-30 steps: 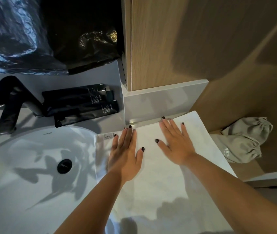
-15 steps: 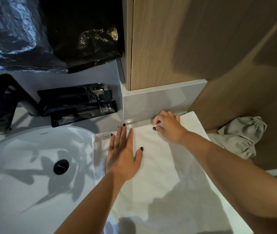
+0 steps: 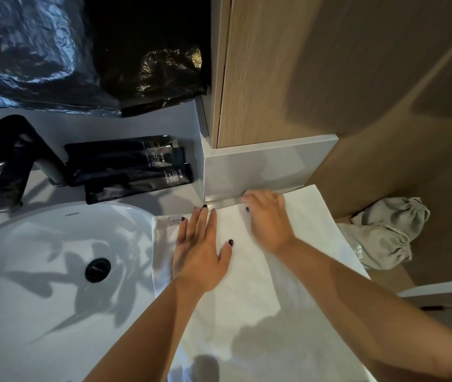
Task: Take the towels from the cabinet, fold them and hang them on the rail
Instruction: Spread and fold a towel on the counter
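A white towel lies spread on the counter to the right of the basin, with a small label at its far left corner. My left hand lies flat on the towel with straight fingers, pressing it down. My right hand is at the towel's far edge, fingers curled over that edge and gripping it, slightly blurred. No rail is in view.
A white basin with a black drain fills the left. A black tap and black sachets sit behind it. Black plastic bags hang above. A wooden cabinet rises at right, with a grey drawstring pouch below.
My right hand went from lying flat on the towel to curling round its far edge, then slid slightly left. My left hand has stayed flat in place.
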A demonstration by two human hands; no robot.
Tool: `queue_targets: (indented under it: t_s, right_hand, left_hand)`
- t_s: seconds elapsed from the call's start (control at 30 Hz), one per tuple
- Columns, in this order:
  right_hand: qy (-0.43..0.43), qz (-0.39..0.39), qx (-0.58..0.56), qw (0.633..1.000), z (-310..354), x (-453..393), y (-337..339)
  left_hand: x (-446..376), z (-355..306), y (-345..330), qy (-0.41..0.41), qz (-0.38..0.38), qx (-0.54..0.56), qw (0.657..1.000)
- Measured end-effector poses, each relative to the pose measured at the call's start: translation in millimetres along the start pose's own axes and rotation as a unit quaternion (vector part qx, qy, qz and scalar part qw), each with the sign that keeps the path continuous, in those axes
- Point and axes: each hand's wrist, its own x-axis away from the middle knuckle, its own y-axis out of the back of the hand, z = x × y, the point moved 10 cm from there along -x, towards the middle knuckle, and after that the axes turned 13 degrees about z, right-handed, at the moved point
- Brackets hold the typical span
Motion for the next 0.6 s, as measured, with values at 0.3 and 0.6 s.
queue_targets:
  t_s: [0.3, 0.6]
  right_hand:
    - [-0.015, 0.160, 0.058, 0.985, -43.6, 34.5, -49.2]
    - [-0.016, 0.118, 0.038, 0.992, -7.5, 42.4, -35.6]
  left_hand:
    - [3.9, 14.3, 3.5, -0.039, -0.011, -0.013, 0.999]
    - [49.1, 44.6, 16.1, -0.054, -0.033, 0.125, 0.990]
